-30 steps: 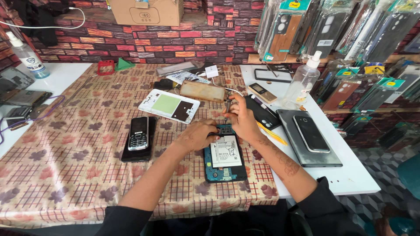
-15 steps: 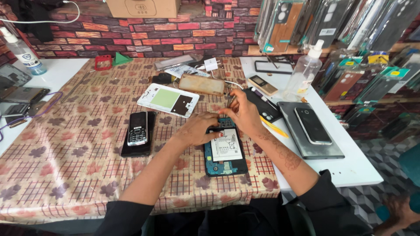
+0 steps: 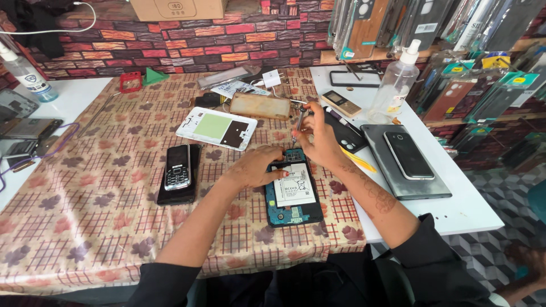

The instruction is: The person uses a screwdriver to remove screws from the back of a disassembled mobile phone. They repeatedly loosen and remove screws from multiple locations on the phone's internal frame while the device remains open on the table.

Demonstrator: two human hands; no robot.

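Note:
An opened phone (image 3: pixel 293 190) lies back-up on the patterned tablecloth (image 3: pixel 102 222), its blue board and white battery exposed. My left hand (image 3: pixel 256 166) rests on its upper left edge, fingers pressing the frame. My right hand (image 3: pixel 318 136) is closed around a thin screwdriver (image 3: pixel 298 120), whose tip points down at the phone's top end. A white back panel (image 3: pixel 217 127) with a green patch lies just beyond my left hand.
A black keypad phone (image 3: pixel 178 166) lies on a dark slab at the left. A black phone on a grey tablet (image 3: pixel 405 162), a clear spray bottle (image 3: pixel 395 85), a tan case (image 3: pixel 260 105) and hanging packaged cases (image 3: pixel 489 85) stand right and back.
My hands stay on the opened phone. My right hand has lifted slightly, so the screwdriver now stands more upright over the phone's top end. The view has shifted a little.

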